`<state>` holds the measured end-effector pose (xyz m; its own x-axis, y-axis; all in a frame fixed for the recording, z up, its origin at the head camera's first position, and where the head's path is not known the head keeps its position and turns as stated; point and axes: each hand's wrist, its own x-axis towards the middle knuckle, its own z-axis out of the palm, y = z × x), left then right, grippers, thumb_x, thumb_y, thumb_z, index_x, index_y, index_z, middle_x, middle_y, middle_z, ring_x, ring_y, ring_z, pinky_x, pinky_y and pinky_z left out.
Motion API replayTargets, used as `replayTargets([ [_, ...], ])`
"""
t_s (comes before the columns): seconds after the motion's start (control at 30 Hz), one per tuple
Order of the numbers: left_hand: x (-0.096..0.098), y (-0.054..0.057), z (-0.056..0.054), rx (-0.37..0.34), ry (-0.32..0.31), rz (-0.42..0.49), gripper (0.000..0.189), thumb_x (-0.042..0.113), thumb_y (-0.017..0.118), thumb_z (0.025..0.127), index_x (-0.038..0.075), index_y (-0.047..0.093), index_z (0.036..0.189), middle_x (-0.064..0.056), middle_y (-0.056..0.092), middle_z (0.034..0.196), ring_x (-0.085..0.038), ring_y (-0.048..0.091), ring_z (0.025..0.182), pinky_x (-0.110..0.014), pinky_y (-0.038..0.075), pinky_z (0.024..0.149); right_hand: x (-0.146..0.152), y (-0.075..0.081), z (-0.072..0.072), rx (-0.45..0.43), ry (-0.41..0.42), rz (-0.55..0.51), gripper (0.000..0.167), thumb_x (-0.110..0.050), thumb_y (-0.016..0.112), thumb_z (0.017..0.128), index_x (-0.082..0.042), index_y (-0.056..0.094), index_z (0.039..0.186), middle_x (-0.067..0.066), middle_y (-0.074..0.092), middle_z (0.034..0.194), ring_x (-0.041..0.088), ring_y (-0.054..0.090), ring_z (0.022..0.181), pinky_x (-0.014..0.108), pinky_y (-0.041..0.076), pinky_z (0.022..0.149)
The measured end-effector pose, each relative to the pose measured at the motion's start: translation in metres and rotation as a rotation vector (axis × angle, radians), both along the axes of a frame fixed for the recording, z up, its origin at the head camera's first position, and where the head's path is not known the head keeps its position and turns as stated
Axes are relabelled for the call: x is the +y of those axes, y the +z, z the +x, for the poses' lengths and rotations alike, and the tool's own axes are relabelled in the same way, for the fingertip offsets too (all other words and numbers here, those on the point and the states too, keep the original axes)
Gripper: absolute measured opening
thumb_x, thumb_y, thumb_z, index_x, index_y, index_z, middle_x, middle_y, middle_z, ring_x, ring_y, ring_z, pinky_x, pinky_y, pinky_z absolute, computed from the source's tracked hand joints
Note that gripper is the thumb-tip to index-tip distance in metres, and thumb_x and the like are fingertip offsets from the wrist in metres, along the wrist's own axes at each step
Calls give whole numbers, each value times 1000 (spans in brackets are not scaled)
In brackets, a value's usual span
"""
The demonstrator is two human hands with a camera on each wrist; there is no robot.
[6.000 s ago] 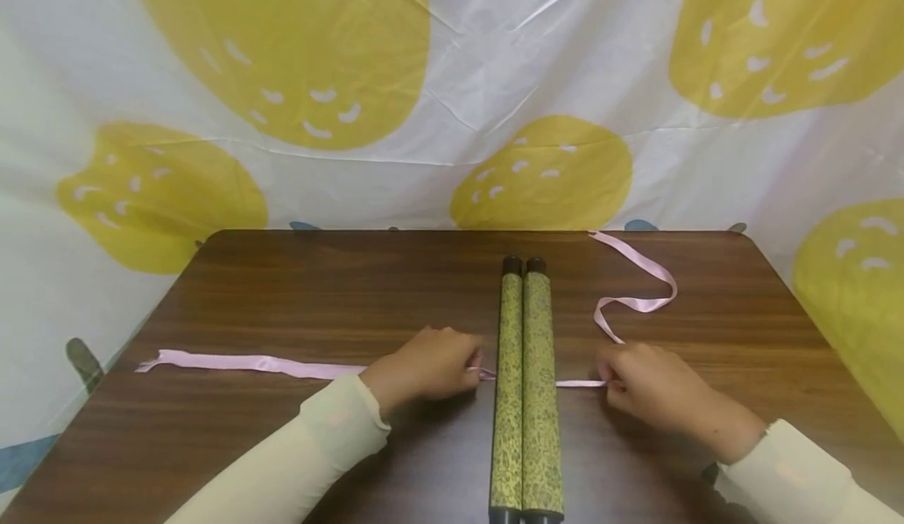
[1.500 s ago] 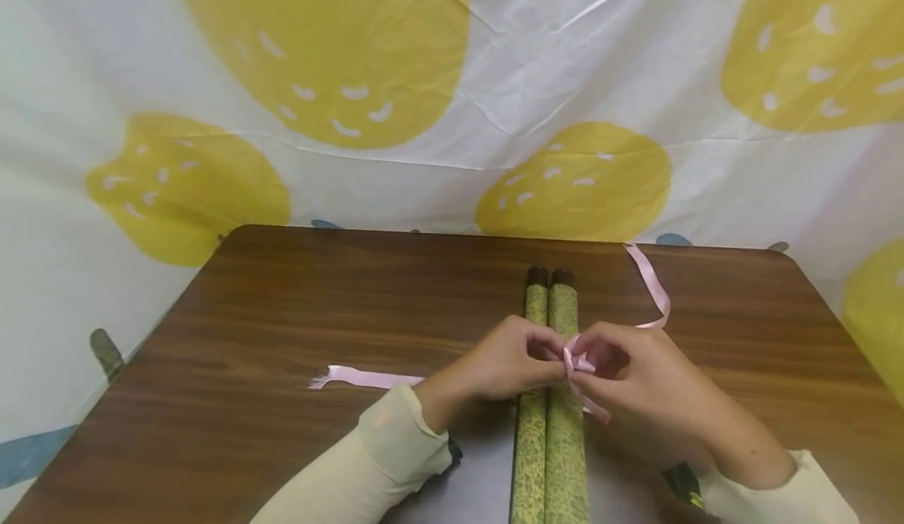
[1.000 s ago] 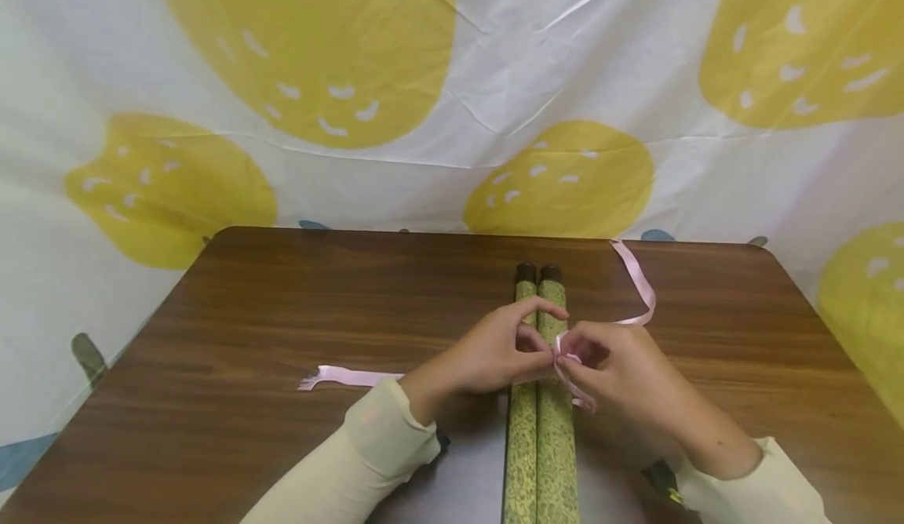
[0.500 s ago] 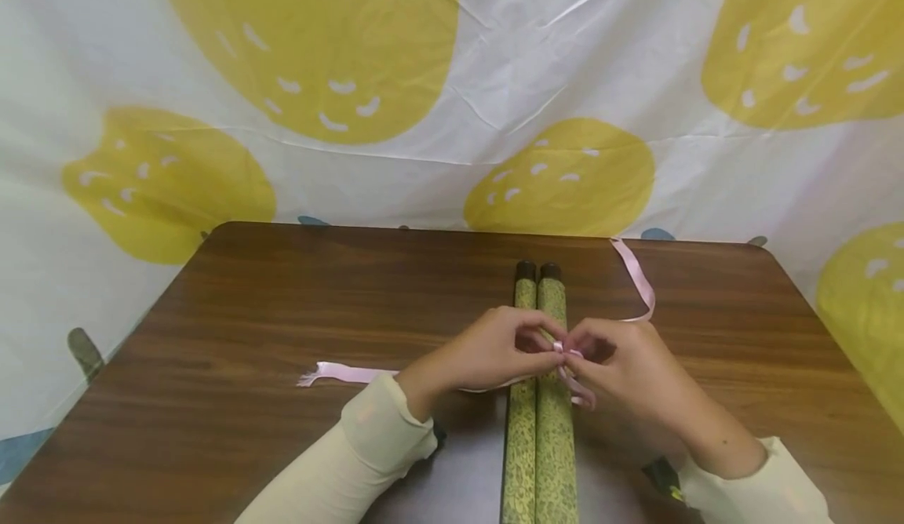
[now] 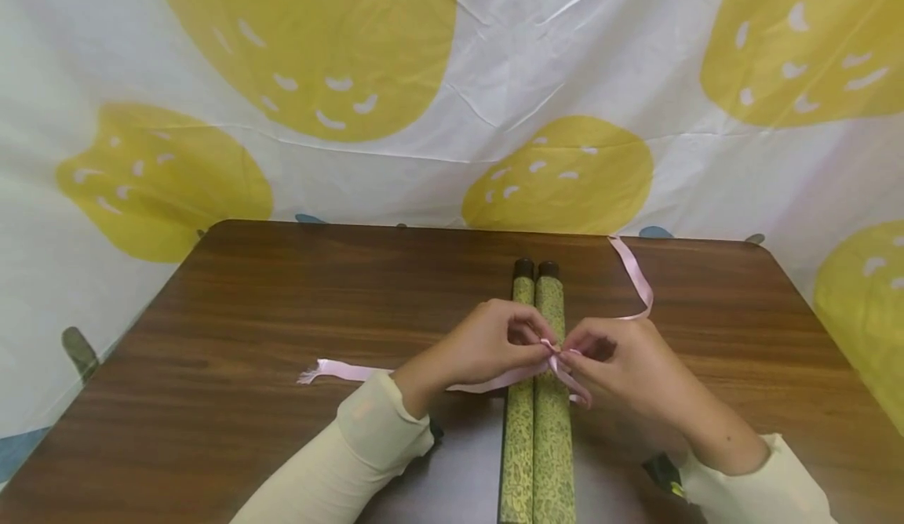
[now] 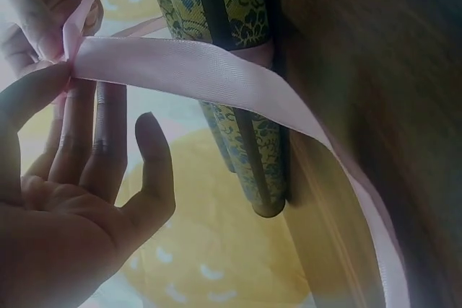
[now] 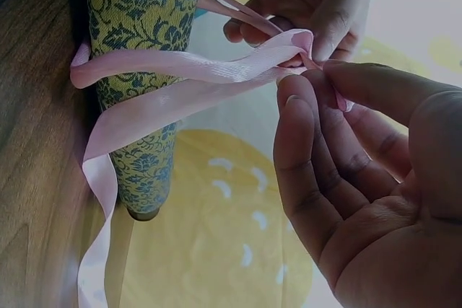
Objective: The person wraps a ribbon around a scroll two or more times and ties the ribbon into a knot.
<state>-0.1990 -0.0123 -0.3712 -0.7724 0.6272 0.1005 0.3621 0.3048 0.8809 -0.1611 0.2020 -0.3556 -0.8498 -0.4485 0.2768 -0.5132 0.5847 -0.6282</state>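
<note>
Two rolled scrolls in yellow-green floral brocade, the left scroll [image 5: 519, 445] and the right scroll [image 5: 554, 445], lie side by side, dark knobs at their far ends. A pink satin ribbon [image 5: 497, 381] passes round them and crosses in a small twist above. My left hand [image 5: 487, 343] pinches the ribbon at this twist between thumb and fingertips, over the scrolls. Close on its right, my right hand [image 5: 628, 359] pinches another part of the ribbon. A ribbon tail [image 6: 166, 66] runs below the left palm in the left wrist view; loops [image 7: 159, 110] hang beside the brocade in the right.
The brown wooden table [image 5: 339, 281] ends at a white curtain [image 5: 395, 183] printed with yellow lemons. One frayed ribbon end [image 5: 346, 369] lies left of the left wrist; the other end [image 5: 631, 265] reaches the table's back edge. A dark object [image 5: 662, 473] shows under the right cuff.
Six seconds ago my hands held the ribbon low on either side of the scrolls; now they meet above them. Within the last second my left fingers spread, then pinched the ribbon again.
</note>
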Motion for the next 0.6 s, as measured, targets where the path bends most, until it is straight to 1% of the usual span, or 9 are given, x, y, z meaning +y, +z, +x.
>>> replayTargets([
  [0.1, 0, 0, 1, -15, 4, 8, 13, 9, 73, 90, 8, 70, 103, -3, 76, 89, -1, 68, 79, -20, 55, 82, -1, 1, 1, -16, -4, 0, 9, -10, 78, 85, -16, 73, 85, -9, 73, 75, 0, 63, 66, 22, 54, 62],
  [0.23, 1, -1, 2, -43, 0, 20, 23, 8, 73, 91, 8, 65, 112, -4, 76, 88, -2, 69, 79, -20, 55, 83, -1, 1, 1, -59, 6, -14, 8, -12, 78, 86, -17, 71, 88, -9, 72, 76, 2, 64, 65, 23, 55, 62],
  [0.4, 2, -1, 1, -58, -2, 36, 24, 8, 72, 91, 10, 62, 113, -5, 76, 88, -5, 70, 79, -21, 56, 80, 0, -1, -1, -73, 6, -11, 8, -15, 78, 86, -17, 70, 89, -11, 70, 74, 3, 63, 64, 24, 55, 61],
  [0.5, 2, -1, 1, -45, -8, 28, 22, 8, 70, 92, 11, 63, 112, -4, 76, 90, -5, 69, 79, -21, 56, 79, 0, -1, -1, -72, -2, 3, 7, -12, 77, 86, -16, 71, 88, -10, 71, 74, 2, 63, 64, 24, 54, 61],
  [0.6, 2, -1, 1, -3, -14, 10, 18, 7, 68, 93, 11, 66, 110, -3, 74, 91, -5, 67, 79, -21, 56, 77, 0, -1, -1, -61, -5, 16, 8, -9, 76, 86, -15, 71, 89, -9, 72, 75, 2, 63, 65, 24, 54, 62],
])
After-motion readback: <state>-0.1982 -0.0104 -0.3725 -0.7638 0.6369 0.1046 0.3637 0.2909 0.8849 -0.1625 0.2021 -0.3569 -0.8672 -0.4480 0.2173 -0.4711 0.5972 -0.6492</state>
